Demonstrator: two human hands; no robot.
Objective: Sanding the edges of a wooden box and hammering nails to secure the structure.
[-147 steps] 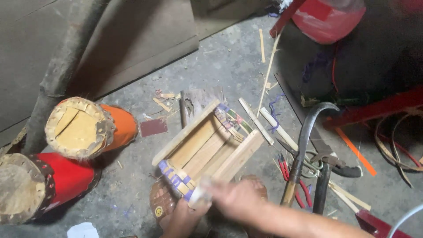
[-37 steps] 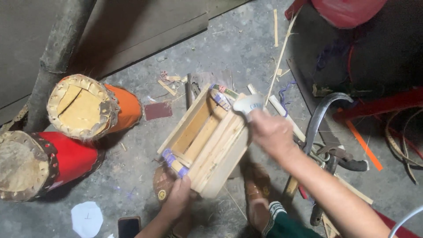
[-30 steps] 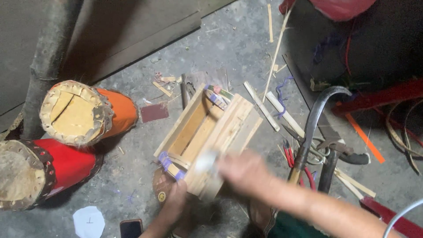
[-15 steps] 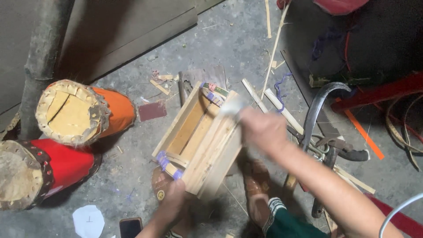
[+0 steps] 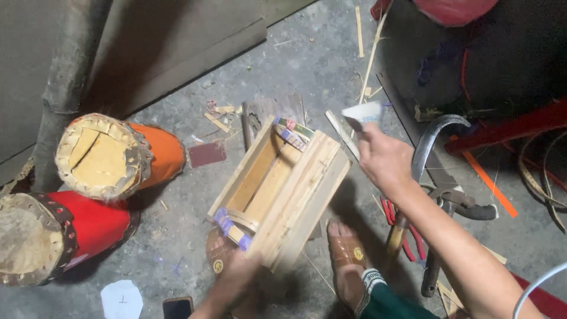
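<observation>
A view from above looks down at a person working over a rough concrete floor. At the centre is a small open wooden box, a frame of pale slats, tilted so its open side faces up and to the left. Everything else is placed here relative to this box.

The left hand comes in from below the box and clasps its near bottom corner, beside a band of blue and purple tape. The grip looks firm, apparently to keep the box steady and tipped up off the ground while the other hand works on it.

The right hand hovers just past the box's upper right corner, clear of the wood. Its fingers are pinched around a small pale folded sheet, possibly sandpaper, though it is too blurred to be sure. The raised position suggests the sheet is being carried toward or away from the box's top edge.

Directly below the box are the person's two feet in brown sandals, one on each side, bracing the workpiece between them.

To the left of the box lie two drums on their sides, one orange, one red, skins facing the camera. To the right lie a curved metal blade, red-handled pliers and scattered wooden strips. Below left sit a dark phone and a pale paper scrap.
</observation>
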